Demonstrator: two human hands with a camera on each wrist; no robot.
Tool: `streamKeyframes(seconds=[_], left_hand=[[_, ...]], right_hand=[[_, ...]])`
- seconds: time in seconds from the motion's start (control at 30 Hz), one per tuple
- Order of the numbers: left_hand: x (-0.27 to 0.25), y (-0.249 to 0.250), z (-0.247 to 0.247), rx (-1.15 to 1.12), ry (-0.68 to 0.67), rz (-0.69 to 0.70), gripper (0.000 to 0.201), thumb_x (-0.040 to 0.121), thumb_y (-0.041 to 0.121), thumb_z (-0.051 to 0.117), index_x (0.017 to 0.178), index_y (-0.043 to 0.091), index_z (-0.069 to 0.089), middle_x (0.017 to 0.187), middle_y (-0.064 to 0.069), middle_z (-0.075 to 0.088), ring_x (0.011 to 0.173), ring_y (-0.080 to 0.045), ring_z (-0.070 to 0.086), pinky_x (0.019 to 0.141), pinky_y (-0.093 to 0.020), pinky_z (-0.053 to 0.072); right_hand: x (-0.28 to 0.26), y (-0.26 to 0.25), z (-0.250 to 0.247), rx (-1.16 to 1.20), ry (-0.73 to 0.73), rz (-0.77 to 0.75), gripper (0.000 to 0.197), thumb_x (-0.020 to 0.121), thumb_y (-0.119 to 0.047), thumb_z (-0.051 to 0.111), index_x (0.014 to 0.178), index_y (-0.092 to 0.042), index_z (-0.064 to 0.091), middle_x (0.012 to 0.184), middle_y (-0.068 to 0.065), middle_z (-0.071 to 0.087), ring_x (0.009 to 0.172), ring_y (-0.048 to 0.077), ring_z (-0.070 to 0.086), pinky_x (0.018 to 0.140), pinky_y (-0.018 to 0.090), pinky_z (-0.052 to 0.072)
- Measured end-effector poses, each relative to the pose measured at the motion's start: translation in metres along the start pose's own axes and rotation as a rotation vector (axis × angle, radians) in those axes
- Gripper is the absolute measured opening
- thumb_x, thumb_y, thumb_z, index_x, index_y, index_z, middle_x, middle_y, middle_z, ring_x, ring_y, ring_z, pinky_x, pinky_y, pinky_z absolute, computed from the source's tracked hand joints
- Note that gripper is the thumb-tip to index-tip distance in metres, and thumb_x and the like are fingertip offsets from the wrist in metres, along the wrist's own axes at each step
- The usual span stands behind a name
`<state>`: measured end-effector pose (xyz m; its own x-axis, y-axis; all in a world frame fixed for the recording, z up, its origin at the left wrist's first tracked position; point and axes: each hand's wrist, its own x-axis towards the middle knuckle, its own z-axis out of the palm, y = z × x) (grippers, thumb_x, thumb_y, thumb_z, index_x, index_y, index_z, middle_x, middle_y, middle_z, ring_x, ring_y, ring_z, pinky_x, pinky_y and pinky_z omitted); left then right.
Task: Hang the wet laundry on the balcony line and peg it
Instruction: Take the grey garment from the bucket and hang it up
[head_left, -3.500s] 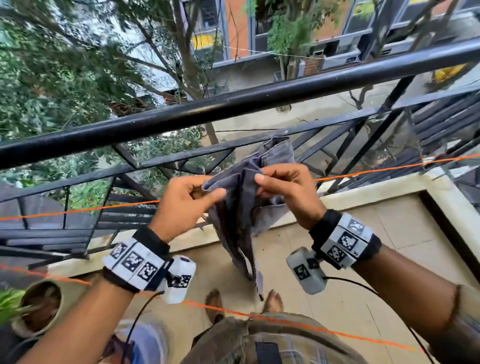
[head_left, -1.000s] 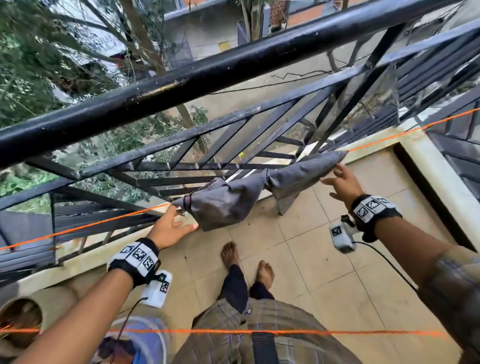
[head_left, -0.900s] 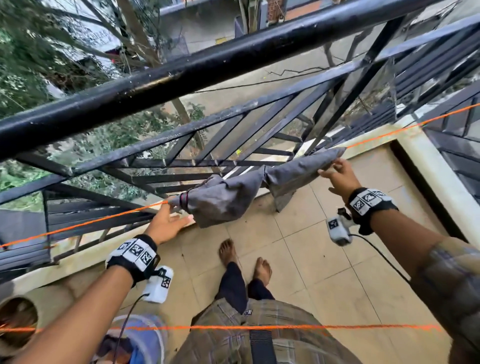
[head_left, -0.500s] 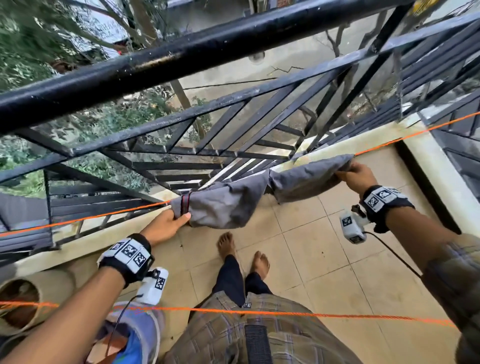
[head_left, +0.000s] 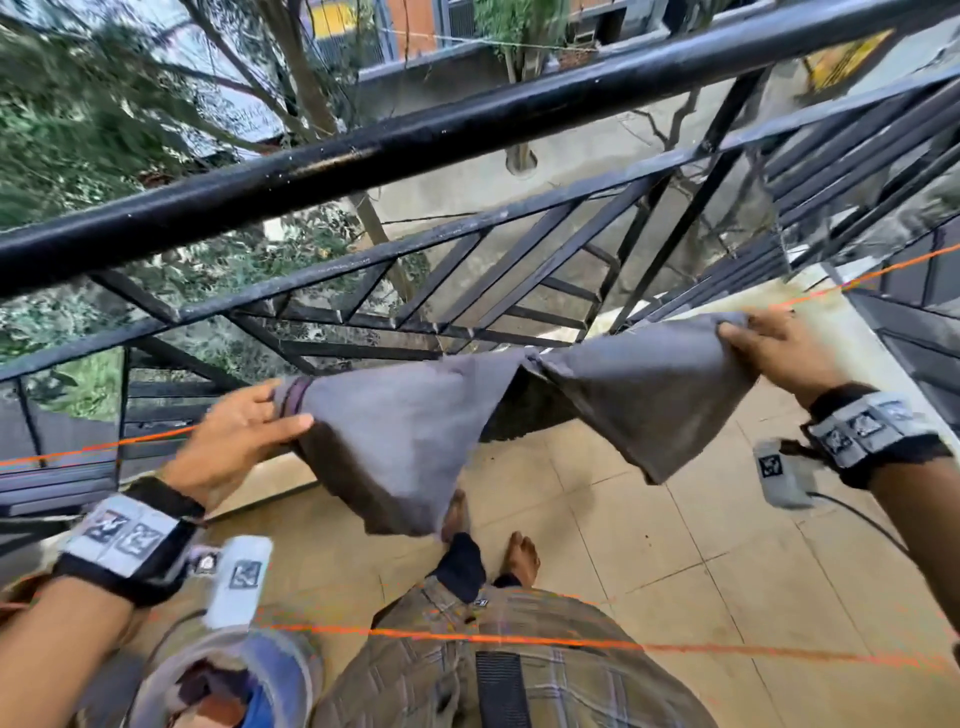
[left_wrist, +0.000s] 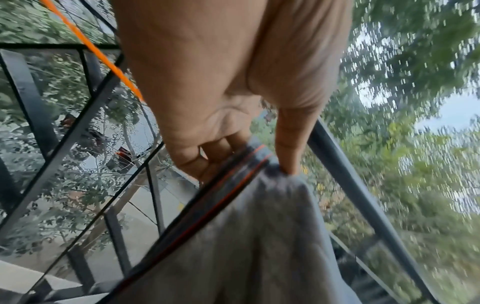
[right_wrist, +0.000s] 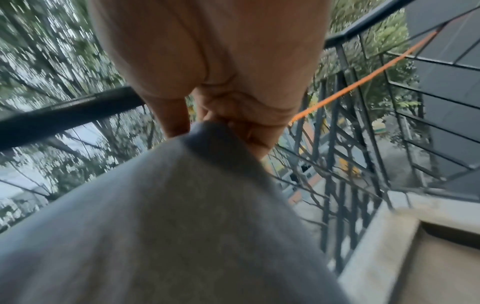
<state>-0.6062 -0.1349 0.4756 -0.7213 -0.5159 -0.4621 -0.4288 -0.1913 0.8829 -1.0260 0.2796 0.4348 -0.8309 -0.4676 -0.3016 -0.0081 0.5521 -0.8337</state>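
Note:
A wet grey garment (head_left: 405, 441) hangs folded over the far orange line (head_left: 78, 453), sagging in two lobes. My left hand (head_left: 288, 405) pinches its left end, at a dark striped band, thumb on the near side. My right hand (head_left: 737, 332) grips the right end where the line (head_left: 883, 273) comes out. In the left wrist view the fingers (left_wrist: 221, 148) and thumb clamp the striped edge of the cloth (left_wrist: 246, 236). The right wrist view has the right hand (right_wrist: 207, 127) curled round a bunched corner of the cloth (right_wrist: 168, 216). No pegs are in sight.
The black balcony railing (head_left: 467, 130) runs just beyond the line, with a drop to trees and a yard behind it. A second orange line (head_left: 571, 643) crosses at my waist. A tub of more laundry (head_left: 234, 686) stands at my lower left. My bare feet (head_left: 522, 551) are on the tiled floor (head_left: 675, 545).
The bunched garment has been laid over the line and spread out. In the last second my right hand closed on the right end and both hands drew the ends apart.

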Motion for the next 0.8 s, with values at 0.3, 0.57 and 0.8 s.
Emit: streamKeyframes(seconds=[0.3,0.57,0.8], left_hand=[[0.085,0.013,-0.034,-0.002,0.405,-0.194,0.019,0.092,-0.002,0.062,0.079,0.012,0.062,0.053,0.009,0.067,0.046,0.000,0.062,0.045,-0.018,0.053],[0.110,-0.041,-0.027,0.476,0.453,-0.177,0.020,0.068,0.007,0.088,0.085,0.005,0.078,0.090,-0.014,0.076,0.092,-0.030,0.072,0.090,-0.047,0.057],[0.093,-0.037,-0.056,0.488,0.363,-0.189,0.022,0.080,0.003,0.078,0.076,0.022,0.068,0.080,-0.009,0.070,0.068,-0.024,0.073,0.071,-0.044,0.063]], right_hand=[[0.072,-0.106,-0.008,0.226,0.143,0.174,0.012,0.081,-0.001,0.070,0.076,-0.010,0.074,0.052,-0.010,0.065,0.053,0.006,0.060,0.045,0.016,0.048],[0.068,-0.031,0.073,-0.040,0.175,0.205,0.010,0.084,-0.009,0.069,0.086,-0.018,0.069,0.072,-0.005,0.071,0.067,-0.002,0.063,0.072,0.018,0.050],[-0.011,-0.040,0.185,-0.153,-0.362,0.060,0.006,0.089,-0.006,0.068,0.095,-0.005,0.070,0.073,0.000,0.063,0.072,0.019,0.056,0.052,0.009,0.044]])
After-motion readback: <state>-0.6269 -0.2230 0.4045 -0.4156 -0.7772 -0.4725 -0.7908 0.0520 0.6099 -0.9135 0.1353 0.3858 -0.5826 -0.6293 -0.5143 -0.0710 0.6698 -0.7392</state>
